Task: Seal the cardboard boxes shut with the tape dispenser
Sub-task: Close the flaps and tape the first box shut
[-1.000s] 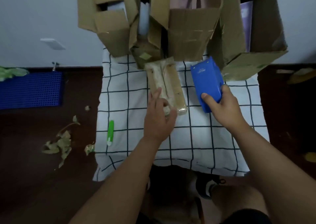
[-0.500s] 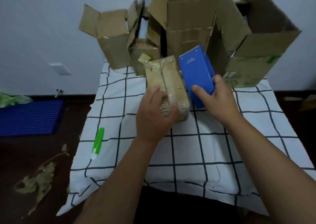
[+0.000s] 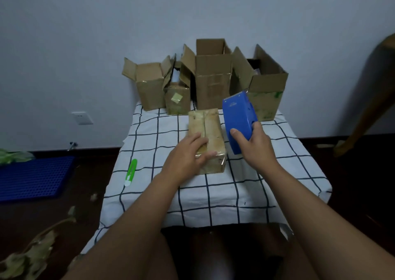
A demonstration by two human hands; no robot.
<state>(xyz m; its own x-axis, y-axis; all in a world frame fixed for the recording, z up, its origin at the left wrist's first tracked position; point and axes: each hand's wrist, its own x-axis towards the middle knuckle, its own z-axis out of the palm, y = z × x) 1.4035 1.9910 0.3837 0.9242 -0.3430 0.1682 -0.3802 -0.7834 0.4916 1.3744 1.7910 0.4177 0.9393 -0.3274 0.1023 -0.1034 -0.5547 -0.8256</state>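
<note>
Head view: small table (image 3: 213,198) under a white cloth with a dark grid, pushed against a pale wall (image 3: 149,23); dark floor around it. Wall socket (image 3: 82,118) at 9 o'clock from the table, blue perforated mat (image 3: 36,178) on the floor further left, dried leaves (image 3: 27,258) at 7 o'clock. A brown wooden piece (image 3: 372,100) leans in at 3 o'clock — can't tell what it is.

At 12 o'clock on the table, a row of four open cardboard boxes (image 3: 213,87) with flaps up, tight against the wall and each other; the second from left carries a yellowish sticker. Green utility knife (image 3: 130,172) lies at 9 o'clock on the cloth, well apart from everything else.

Closed box (image 3: 210,130) sits mid-table, just in front of the open row — flaps shut, centre seam running away from the camera, glossy clear tape over the top and the near edge. Left hand (image 3: 188,157) lies flat on its near end, fingers spread and pressing down. Right hand (image 3: 254,146) grips the blue tape dispenser (image 3: 239,119), thumb on the face, fingers wrapped behind; dispenser is held tilted just beside the box's right side, off the cloth.
</note>
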